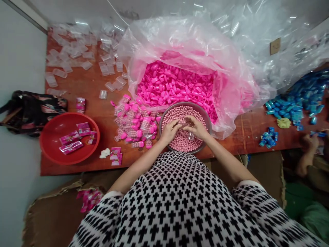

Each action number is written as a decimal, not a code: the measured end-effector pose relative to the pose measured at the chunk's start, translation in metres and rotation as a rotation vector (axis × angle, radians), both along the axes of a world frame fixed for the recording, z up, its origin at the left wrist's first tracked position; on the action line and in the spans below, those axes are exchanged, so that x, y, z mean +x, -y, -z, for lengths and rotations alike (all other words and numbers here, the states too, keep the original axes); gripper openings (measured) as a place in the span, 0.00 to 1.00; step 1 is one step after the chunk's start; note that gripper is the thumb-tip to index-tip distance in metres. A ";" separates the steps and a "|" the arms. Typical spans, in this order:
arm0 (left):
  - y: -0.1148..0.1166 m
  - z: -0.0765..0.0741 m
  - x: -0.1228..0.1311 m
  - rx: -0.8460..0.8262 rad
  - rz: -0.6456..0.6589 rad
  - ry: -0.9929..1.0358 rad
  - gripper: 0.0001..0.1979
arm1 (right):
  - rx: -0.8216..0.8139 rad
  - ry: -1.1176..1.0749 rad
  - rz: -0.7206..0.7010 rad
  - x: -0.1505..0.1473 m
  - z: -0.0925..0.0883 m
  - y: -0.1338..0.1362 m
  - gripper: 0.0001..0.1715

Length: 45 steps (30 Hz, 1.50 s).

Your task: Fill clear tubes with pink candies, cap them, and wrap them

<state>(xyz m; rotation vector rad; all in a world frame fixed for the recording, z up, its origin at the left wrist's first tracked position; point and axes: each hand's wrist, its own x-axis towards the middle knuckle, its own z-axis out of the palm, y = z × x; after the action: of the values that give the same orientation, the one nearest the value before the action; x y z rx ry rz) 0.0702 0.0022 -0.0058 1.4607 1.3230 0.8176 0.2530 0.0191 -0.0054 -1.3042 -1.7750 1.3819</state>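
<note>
A grey bowl (208, 125) full of small pink balls (183, 144) sits at the table's front edge, below both my hands. My left hand (169, 132) is closed, its fingertips pinched together over the balls; what they hold is too small to make out. Facing it, my right hand (197, 128) has curled fingers, with a small clear plastic container (190, 136) under them. Left of the bowl lies a heap of filled clear containers with pink caps (137, 120). Behind it, a big clear plastic bag (226, 75) lies open, full of loose pink caps (172, 84).
Empty clear containers (69, 51) are scattered at the back left. A red bowl (48, 151) with pink packets stands left, beside a dark bag (51, 103). Blue pieces (290, 103) lie at right, near another person's hand (308, 147).
</note>
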 end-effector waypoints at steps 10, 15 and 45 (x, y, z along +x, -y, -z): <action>-0.012 0.005 -0.017 0.088 0.236 0.024 0.15 | 0.393 0.247 -0.362 0.011 -0.019 -0.012 0.19; -0.013 0.011 -0.016 0.081 0.210 0.029 0.15 | 0.410 0.320 -0.305 0.012 -0.006 -0.005 0.16; -0.006 0.014 0.001 -0.370 -0.121 0.482 0.27 | -0.015 1.100 0.243 0.052 -0.002 -0.140 0.16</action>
<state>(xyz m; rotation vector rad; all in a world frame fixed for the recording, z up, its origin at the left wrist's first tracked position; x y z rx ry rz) 0.0709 0.0081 -0.0200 0.8340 1.1225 0.8804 0.3050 0.1595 -0.0031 -2.4635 -2.0805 0.5075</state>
